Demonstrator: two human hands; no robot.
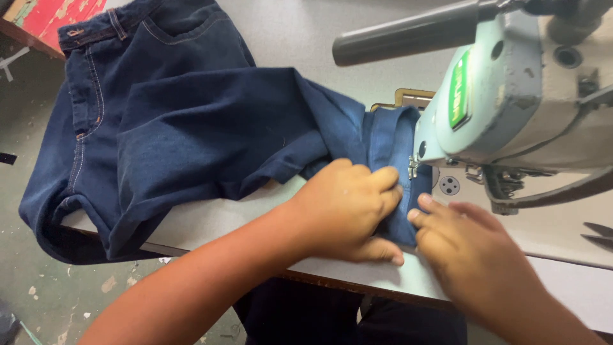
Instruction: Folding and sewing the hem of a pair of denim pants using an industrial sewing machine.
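The left hand (348,207) presses curled fingers onto the jeans (191,121) (dark blue) beside the sewing machine (511,102). The right hand (469,246) lies flat, grasping nothing, fingertips on the cloth edge.

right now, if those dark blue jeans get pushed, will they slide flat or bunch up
The dark blue denim jeans would probably bunch: they already lie in soft folds. The part hanging off the grey table edge may drag them. The left hand pressing them likely steadies the fabric.

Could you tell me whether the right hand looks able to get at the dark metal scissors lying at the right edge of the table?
Probably yes: the right hand rests beside the dark metal scissors, with only bare grey table between them.
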